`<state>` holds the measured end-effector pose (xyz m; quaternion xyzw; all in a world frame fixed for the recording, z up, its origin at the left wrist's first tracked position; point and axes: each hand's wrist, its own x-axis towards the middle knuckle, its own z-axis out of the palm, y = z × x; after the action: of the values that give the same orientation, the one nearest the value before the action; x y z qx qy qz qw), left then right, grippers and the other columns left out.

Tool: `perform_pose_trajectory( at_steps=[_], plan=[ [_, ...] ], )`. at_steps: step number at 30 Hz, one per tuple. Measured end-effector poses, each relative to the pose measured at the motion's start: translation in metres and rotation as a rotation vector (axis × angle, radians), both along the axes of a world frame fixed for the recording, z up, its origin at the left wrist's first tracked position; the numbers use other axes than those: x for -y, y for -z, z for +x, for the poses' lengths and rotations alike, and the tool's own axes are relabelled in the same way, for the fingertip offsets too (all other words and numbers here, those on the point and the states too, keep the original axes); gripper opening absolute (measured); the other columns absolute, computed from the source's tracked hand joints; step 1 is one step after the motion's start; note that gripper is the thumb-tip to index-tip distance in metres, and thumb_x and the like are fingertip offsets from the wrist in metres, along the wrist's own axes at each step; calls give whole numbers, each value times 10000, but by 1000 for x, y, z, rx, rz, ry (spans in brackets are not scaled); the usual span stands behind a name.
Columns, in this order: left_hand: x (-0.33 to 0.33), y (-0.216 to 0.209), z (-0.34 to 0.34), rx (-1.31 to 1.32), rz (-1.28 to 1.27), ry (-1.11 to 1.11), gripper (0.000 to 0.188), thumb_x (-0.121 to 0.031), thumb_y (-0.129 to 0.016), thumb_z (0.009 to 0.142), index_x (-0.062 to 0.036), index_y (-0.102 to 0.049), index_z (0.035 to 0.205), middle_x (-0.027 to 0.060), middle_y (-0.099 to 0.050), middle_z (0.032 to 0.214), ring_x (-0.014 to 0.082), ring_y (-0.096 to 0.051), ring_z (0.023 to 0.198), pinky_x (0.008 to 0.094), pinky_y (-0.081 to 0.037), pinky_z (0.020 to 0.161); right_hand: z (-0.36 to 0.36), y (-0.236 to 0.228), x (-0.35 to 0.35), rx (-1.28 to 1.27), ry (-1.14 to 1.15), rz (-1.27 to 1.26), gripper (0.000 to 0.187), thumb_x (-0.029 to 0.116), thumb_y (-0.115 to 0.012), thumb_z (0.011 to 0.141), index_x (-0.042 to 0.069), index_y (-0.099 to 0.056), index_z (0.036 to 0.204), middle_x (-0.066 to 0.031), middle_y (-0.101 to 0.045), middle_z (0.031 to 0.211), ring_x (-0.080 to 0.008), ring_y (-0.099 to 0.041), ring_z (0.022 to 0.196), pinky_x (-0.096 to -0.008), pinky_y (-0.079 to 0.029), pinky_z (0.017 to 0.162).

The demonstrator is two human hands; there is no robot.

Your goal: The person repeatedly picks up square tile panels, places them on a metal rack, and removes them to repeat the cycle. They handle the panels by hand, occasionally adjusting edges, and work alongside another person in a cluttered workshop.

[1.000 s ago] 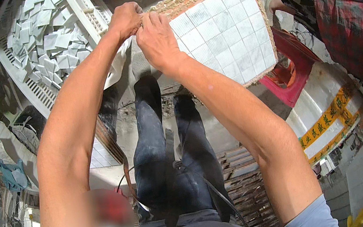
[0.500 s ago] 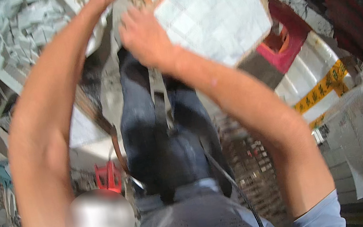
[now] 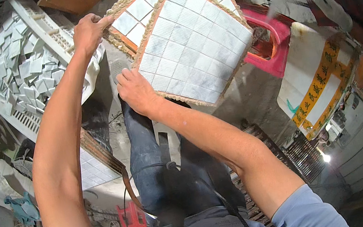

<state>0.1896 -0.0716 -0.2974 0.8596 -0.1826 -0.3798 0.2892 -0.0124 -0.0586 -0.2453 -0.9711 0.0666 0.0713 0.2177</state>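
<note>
Two trays of pale square tiles overlap in front of me, both with rough, crusted brown rims. The upper tray lies askew over the lower tray, and its grey-white tiles carry a fine mesh texture. My left hand pinches the left corner of the lower tray between thumb and fingers. Curled fingers of my right hand hold the near left edge of the upper tray; its fingertips are partly hidden. Much of the lower tray is covered by the upper one.
A white slotted plastic basket at the left holds many loose tile pieces. Right of the trays stands a pink-red stool, near a white container with yellow tape. Another tile panel and a small red stool are beside my legs.
The view has shifted, bringing more of the basket and both trays into sight. The upper tray is turned and shows its far corner. My left hand appears lower and farther left.
</note>
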Motion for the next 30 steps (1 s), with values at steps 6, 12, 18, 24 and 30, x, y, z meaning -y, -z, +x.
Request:
perform_pose_trajectory(
  at_steps=[6,12,18,24,30],
  plan=[
    [-2,-24,-15,25,-48,-130,565,-510,-588,771,-18,-594,1050,91,-631,847,165,-572,690,300,-455,626,-34,-32,22,273,284,394,226,10,-585,681,10,-566,906,-127,-528,1010,-290,-457,1044,-378,-376,894],
    [-58,-41,-82,-10,-53,-244,472,-488,-429,889,-35,-556,856,22,-512,723,133,-458,630,293,-393,582,-190,-63,49,166,1172,146,322,82,-551,768,-12,-514,1074,-182,-514,1116,-327,-485,1051,-390,-382,916],
    [-52,-48,-167,-618,-120,-433,504,-574,-421,864,-87,-550,856,-1,-494,730,135,-470,665,272,-386,616,-276,-6,59,150,1909,849,434,311,-473,892,-52,-515,1126,-147,-569,1062,-226,-524,957,-322,-400,839],
    [-38,-89,-176,-463,-29,-436,448,-504,-396,893,-83,-543,936,35,-571,814,146,-576,711,281,-459,543,-269,-27,73,49,1998,689,548,459,-445,886,-65,-566,780,-108,-540,698,-203,-473,678,-361,-407,662],
    [-24,-116,-166,-645,-58,-299,576,-539,-336,895,-73,-506,1189,53,-574,1121,199,-576,948,319,-471,669,-282,-31,93,188,2103,1216,753,595,-438,833,-93,-514,1128,-166,-562,1070,-240,-531,968,-343,-424,869]
  ],
)
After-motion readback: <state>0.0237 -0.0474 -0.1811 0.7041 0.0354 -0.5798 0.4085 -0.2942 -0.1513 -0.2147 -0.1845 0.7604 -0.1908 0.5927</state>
